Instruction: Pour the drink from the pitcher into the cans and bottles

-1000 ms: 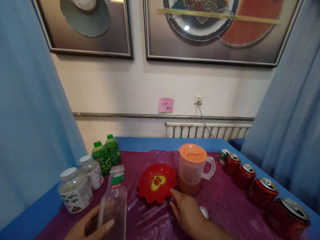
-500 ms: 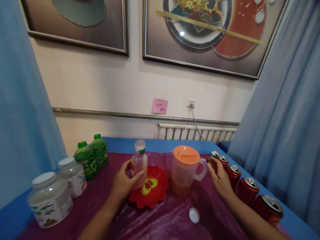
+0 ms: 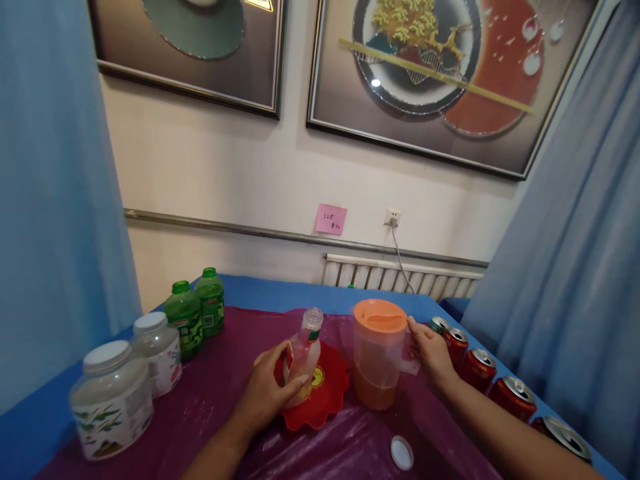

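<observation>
My left hand is wrapped round a clear plastic bottle with no cap on, tilted to the right over a red scalloped plate. My right hand grips the handle of a clear pitcher that has an orange lid and a little amber liquid at the bottom. The pitcher stands upright on the purple plastic sheet, just right of the plate. A white bottle cap lies on the sheet in front of the pitcher.
Two green bottles and two white-lidded jars stand along the left of the blue table. A row of several red cans lines the right edge. Blue curtains hang on both sides; a radiator runs behind.
My left hand carried the bottle forward from near the table's front edge to the red plate and tilted it. My right hand moved from the sheet to the pitcher's handle and closed on it.
</observation>
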Action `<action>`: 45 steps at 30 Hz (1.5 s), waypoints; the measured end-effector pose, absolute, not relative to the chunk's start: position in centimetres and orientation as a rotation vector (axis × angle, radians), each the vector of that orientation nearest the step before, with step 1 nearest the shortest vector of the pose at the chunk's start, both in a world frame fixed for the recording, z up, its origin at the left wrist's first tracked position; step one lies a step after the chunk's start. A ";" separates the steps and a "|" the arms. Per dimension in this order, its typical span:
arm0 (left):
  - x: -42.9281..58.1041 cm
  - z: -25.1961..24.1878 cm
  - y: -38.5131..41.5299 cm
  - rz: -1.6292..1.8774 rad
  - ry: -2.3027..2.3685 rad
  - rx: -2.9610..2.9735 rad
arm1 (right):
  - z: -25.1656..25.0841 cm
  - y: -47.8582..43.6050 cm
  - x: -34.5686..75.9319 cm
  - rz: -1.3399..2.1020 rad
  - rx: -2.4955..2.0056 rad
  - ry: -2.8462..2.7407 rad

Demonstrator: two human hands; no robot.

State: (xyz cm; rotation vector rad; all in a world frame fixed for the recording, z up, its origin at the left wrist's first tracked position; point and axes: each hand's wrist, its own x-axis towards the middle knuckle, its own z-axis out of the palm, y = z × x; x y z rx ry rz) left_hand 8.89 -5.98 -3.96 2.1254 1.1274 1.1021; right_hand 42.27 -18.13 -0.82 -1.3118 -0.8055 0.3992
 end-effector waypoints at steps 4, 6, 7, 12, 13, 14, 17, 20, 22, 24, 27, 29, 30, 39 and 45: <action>8.9 -4.5 -6.0 1.114 1.107 2.075 | 1.5 -17.4 43.0 0.387 -1.414 -0.893; 8.9 -4.8 -6.0 1.126 1.107 2.061 | 3.2 -17.2 43.4 0.362 -1.455 -0.956; 8.9 -4.9 -6.0 1.126 1.113 2.056 | 4.1 -17.1 43.6 0.348 -1.472 -0.992; 9.0 -4.9 -6.4 1.090 1.093 2.092 | 8.8 -16.3 43.8 0.296 -1.539 -1.135; 9.0 -4.8 -6.5 1.088 1.073 2.111 | 9.7 -16.1 43.7 0.288 -1.551 -1.162; 9.0 -4.8 -6.5 1.091 1.053 2.129 | 10.5 -15.9 43.6 0.280 -1.562 -1.190; 9.0 -4.8 -6.5 1.122 1.029 2.143 | 12.5 -15.3 43.1 0.245 -1.592 -1.276; 8.9 -5.0 -6.3 1.127 1.055 2.124 | 14.0 -14.7 42.6 0.208 -1.625 -1.352; 9.0 -5.1 -6.2 1.129 1.069 2.122 | 14.8 -14.4 42.3 0.189 -1.646 -1.399; 9.0 -5.2 -6.2 1.134 1.077 2.128 | 15.4 -14.2 42.0 0.173 -1.662 -1.441; 9.0 -5.3 -6.2 1.127 1.085 2.125 | 16.0 -13.9 41.7 0.151 -1.682 -1.489; 9.0 -5.3 -6.2 1.108 1.092 2.119 | 16.3 -13.8 41.5 0.142 -1.696 -1.510; 8.9 -5.4 -6.2 1.098 1.098 2.114 | 16.4 -13.8 41.4 0.139 -1.701 -1.519; 8.9 -5.0 -6.6 1.065 1.126 2.091 | 17.6 -13.6 40.5 0.148 -1.698 -1.599; 9.0 -4.5 -6.9 1.039 1.107 2.107 | 17.7 -13.1 40.3 0.145 -1.707 -1.609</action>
